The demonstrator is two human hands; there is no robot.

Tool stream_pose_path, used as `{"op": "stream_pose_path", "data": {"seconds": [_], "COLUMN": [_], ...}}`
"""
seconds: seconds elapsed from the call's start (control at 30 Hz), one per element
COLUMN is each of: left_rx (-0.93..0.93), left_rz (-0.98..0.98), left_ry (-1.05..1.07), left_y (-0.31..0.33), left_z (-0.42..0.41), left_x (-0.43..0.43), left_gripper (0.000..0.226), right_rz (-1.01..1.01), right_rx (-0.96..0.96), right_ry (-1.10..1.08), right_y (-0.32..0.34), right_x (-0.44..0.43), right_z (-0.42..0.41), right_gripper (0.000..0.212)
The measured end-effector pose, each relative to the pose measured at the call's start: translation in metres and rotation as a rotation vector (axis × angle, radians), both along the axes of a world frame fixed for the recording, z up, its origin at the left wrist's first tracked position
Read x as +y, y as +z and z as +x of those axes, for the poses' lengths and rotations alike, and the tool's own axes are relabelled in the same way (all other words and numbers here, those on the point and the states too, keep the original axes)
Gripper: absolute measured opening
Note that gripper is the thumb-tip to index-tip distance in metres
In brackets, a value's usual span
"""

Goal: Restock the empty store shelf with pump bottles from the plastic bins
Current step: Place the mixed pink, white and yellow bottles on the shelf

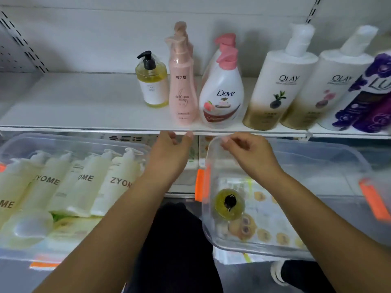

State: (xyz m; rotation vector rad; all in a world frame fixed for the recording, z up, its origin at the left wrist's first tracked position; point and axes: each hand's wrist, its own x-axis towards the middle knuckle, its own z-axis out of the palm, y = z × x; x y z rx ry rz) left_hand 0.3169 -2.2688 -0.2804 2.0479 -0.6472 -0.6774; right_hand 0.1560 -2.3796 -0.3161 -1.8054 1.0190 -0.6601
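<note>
On the white shelf stand a yellow bottle with a black pump, tall pink bottles, Dove bottles, two Olay bottles and a purple Lux bottle. My left hand and my right hand hover just below the shelf's front edge, both empty with fingers loosely curled. The left clear bin holds several cream Zyome pump bottles. In the right clear bin stands one yellow bottle with a black pump, seen from above.
The shelf's left half is bare. Both bins have orange clips. A lower shelf with boxed goods sits behind the bins. My dark trouser leg and a white shoe are below.
</note>
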Motion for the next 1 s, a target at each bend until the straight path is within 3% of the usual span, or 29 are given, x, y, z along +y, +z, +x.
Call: {"op": "stream_pose_path", "data": {"seconds": [0.1,0.23,0.33,0.5,0.67,1.0], "left_rx": [0.005,-0.005,0.031,0.2,0.319,0.32], "left_rz": [0.18,0.291,0.244,0.184,0.188,0.182], "left_ry": [-0.153,-0.272,-0.28,-0.205,-0.167,-0.184], "left_y": [-0.016,-0.035,-0.043,-0.036,-0.035,-0.042], "left_z": [-0.036,-0.055,-0.052,-0.053,-0.05,-0.048], "left_x": [0.008,0.015,0.016,0.016,0.014,0.011], "left_gripper": [0.071,0.057,0.057,0.018,0.019,0.015], "right_rz": [0.145,0.258,0.258,0.19,0.179,0.189], "right_rx": [0.123,0.465,0.572,0.652,0.741,0.644], "right_ry": [0.046,0.296,0.424,0.553,0.604,0.437], "right_y": [-0.008,-0.034,-0.051,-0.062,-0.08,-0.085], "right_x": [0.008,0.015,0.017,0.016,0.005,-0.006], "right_z": [-0.048,-0.087,-0.095,-0.076,-0.06,-0.07], "right_gripper": [0.021,0.059,0.083,0.104,0.108,0.093]}}
